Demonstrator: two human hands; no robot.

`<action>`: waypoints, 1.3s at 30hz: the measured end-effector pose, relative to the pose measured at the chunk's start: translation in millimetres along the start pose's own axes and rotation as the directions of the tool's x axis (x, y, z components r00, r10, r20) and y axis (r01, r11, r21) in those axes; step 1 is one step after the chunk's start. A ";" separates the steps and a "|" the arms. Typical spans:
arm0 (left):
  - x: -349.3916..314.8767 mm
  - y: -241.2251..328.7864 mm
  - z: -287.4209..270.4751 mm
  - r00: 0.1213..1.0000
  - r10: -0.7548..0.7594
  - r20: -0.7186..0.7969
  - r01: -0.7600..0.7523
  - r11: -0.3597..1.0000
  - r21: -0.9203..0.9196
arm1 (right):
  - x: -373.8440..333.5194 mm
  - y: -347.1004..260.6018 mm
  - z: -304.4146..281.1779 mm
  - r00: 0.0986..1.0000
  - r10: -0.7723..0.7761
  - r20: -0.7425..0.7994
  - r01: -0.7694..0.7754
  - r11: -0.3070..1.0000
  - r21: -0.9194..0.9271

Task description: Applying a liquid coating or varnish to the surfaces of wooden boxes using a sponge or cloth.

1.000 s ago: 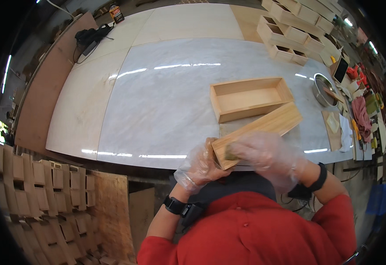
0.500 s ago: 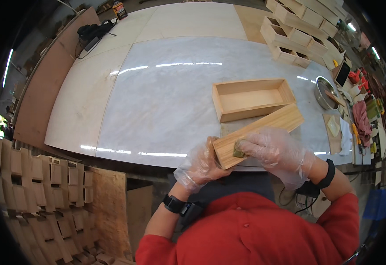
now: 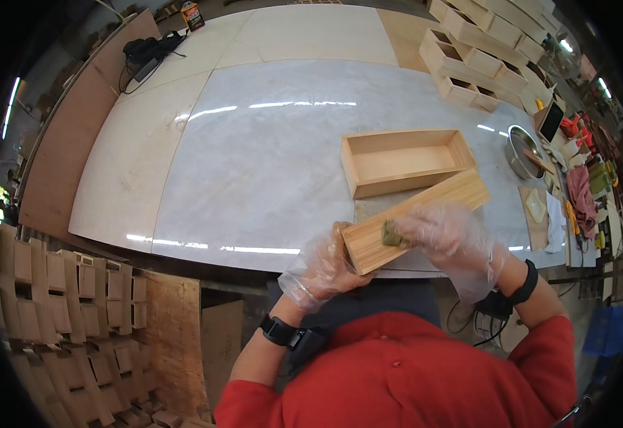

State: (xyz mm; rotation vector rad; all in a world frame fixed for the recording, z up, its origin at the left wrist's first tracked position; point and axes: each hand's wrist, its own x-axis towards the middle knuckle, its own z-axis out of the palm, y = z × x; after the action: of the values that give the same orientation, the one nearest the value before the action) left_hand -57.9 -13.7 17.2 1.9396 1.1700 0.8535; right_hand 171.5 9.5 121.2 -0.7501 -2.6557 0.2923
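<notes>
My left hand (image 3: 322,269), in a clear plastic glove, grips the near left end of a long, box-shaped wooden piece (image 3: 436,202) tilted over the table's front edge. Its flat, grained face is turned up; whether it is hollow cannot be seen. In my right hand (image 3: 448,239), gloved likewise, a small green sponge-like pad (image 3: 391,233) is pinched against that face near the left end. Just beyond lies an open, shallow wooden box (image 3: 404,158), seemingly touched by the held piece at its near right corner.
Plastic sheeting covers the table (image 3: 269,157). At the right are a metal bowl (image 3: 518,151) with a wooden-handled tool, a pink cloth (image 3: 580,191) and a phone-like device (image 3: 550,121). Wooden boxes (image 3: 468,60) are stacked far right; more wooden pieces (image 3: 62,307) stand lower left.
My right hand and the green pad have shifted slightly right and up along the wooden face. My left hand keeps its grip, and the open box stays put.
</notes>
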 end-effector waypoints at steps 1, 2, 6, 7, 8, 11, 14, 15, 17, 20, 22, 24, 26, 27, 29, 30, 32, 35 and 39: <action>0.8 -1.0 3.6 1.000 0.000 0.001 0.000 1.000 -0.001 | -1.1 5.7 2.4 0.998 0.020 -0.057 -0.021 1.000 -0.013; 1.9 -4.4 7.6 1.000 0.012 -0.021 -0.013 0.999 -0.037 | 3.2 4.8 5.9 0.998 0.022 -0.059 -0.023 1.000 -0.013; 4.5 -4.5 1.2 0.996 0.003 0.085 -0.009 0.998 0.068 | 23.9 -27.8 20.7 0.997 -0.004 -0.071 -0.001 0.997 -0.077; 5.0 -6.2 1.0 0.996 0.005 0.089 -0.012 0.998 0.069 | 21.8 -40.3 21.6 0.999 0.042 -0.013 -0.043 0.995 -0.088; 3.6 -9.9 1.2 0.997 0.047 0.055 -0.048 0.999 0.026 | 14.9 -44.6 17.2 1.000 0.014 -0.022 -0.015 0.998 -0.057; 0.1 -5.7 0.5 0.999 0.038 0.007 -0.038 0.999 -0.015 | -18.9 -36.2 12.4 1.000 -0.017 0.004 0.018 0.998 -0.067; 4.3 7.6 -0.1 1.000 -0.001 0.008 0.001 1.000 -0.016 | -39.8 -4.7 -1.9 0.987 0.084 -0.134 -0.095 0.992 -0.078; 4.2 9.0 -0.2 1.000 -0.020 0.002 0.020 1.000 -0.009 | -36.3 1.6 -0.7 0.987 0.089 -0.136 -0.099 0.992 -0.074; 1.4 6.9 1.2 1.000 -0.001 -0.025 0.001 1.000 0.006 | -20.0 9.2 6.7 0.948 0.244 -0.206 -0.272 0.955 -0.118; 4.2 -7.8 3.5 0.973 0.229 -0.026 -0.223 0.965 0.134 | 13.9 -14.8 27.4 0.979 0.050 -0.200 -0.073 0.991 -0.109; 3.9 -15.0 1.4 0.913 0.409 0.015 -0.399 0.882 0.250 | 15.1 -36.7 28.4 0.983 0.015 -0.182 -0.029 0.997 -0.072; 3.3 -19.4 -1.7 0.923 0.341 0.179 -0.379 0.887 0.263 | 13.5 -54.5 19.1 0.999 0.032 0.030 -0.030 0.998 -0.052; -0.6 -10.7 0.2 0.981 0.158 0.116 -0.171 0.979 0.115 | -0.8 -61.3 10.7 0.994 0.038 0.103 -0.034 0.999 -0.041; -2.0 -5.8 1.3 0.996 -0.038 0.080 0.042 0.998 -0.051 | -6.8 -62.2 9.3 0.983 0.043 0.178 -0.037 0.999 -0.034; -0.8 -0.8 0.8 0.996 -0.045 0.078 0.052 0.995 -0.089 | -11.3 -61.6 14.6 0.984 0.051 0.170 -0.050 0.999 -0.012; 0.5 1.0 0.8 0.996 -0.049 0.075 0.058 0.990 -0.126 | -14.1 -61.6 17.5 0.985 0.060 0.160 -0.062 0.998 0.007; -2.8 -15.9 6.5 0.997 -0.029 0.070 0.041 0.986 -0.164 | -9.0 -67.4 27.3 0.999 -0.001 0.052 0.000 1.000 0.017; -6.0 -34.4 10.7 0.995 0.099 -0.006 -0.099 0.990 -0.100 | -1.3 -67.1 25.6 0.996 -0.088 0.011 0.088 0.995 0.038; 1.0 -14.5 6.9 0.981 0.192 0.025 -0.193 0.980 0.039 | -28.1 -42.6 17.9 0.991 0.124 -0.041 -0.128 0.987 -0.098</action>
State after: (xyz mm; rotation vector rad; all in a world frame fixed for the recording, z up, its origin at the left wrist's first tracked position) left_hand -58.4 -9.4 1.7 2.1163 1.0062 0.9122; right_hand 166.9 -43.0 109.2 -0.9485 -2.6108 0.1772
